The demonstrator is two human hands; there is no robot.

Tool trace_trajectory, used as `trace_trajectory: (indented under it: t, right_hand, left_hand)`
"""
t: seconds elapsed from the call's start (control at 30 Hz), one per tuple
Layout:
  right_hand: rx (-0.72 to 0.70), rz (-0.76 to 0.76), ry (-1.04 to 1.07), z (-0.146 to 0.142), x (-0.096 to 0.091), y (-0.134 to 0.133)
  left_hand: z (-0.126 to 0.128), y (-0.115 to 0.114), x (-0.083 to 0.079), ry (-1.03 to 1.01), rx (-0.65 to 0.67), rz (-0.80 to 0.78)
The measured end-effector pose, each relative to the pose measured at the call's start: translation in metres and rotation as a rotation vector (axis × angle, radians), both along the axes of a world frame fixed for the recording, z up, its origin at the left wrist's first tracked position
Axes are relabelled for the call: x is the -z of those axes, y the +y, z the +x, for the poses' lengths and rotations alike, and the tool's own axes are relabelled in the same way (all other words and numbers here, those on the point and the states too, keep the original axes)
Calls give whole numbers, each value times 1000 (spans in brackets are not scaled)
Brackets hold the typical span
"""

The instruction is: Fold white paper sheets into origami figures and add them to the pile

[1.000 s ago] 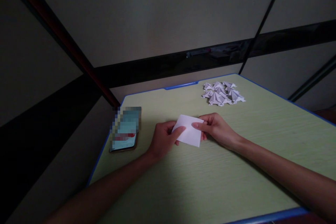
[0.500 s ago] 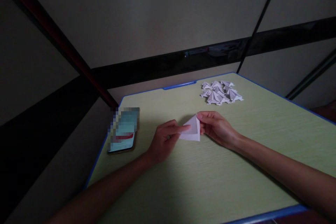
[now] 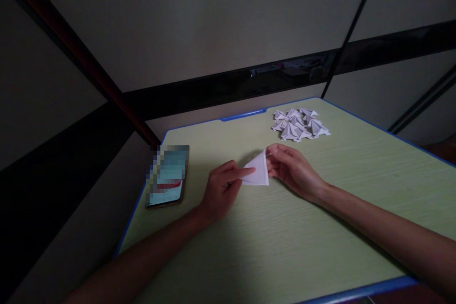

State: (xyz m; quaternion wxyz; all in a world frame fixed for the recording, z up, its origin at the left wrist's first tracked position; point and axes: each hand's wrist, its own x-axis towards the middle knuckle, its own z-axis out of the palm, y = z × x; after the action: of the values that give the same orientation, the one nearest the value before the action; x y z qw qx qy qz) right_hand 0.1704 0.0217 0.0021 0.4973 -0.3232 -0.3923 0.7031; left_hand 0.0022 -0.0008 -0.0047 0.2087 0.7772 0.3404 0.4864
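Note:
A folded piece of white paper, roughly triangular, is held just above the table between both hands. My left hand grips its left side, the index finger stretched across the front and the other fingers curled. At the upper right corner, my right hand has thumb and index finger closed around the paper's tip. Its other fingers are curled behind the right edge, partly in shadow. Beyond my right hand lies a group of several folded white paper figures.
A phone with a lit, partly blurred screen lies at the table's left edge. The pale green table has a blue rim and a blue handle-like strip at the back. Cabinet panels stand directly behind it.
The paper has shifted slightly up and left, and its strip along the bottom no longer shows as before. My right hand's fingers have moved a little at the upper corner.

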Motion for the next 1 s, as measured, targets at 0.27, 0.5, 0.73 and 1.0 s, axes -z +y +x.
trace_trajectory:
  t: [0.27,0.5,0.73,1.0]
  right_hand:
    - [45,245,-269,-2,-2,-6]
    - [156,195,-294,-1,0,-5]
    - [144,368,-408,2,-2,-8]
    - [70,550,-420,-1,-5,-16]
  left_hand:
    - [0,-3,1,125,5,123]
    - [-1,-9,6,299,96,192]
    - [5,-13,-1,16,185,-352]
    - [22,-16,3,-87,143,-693]
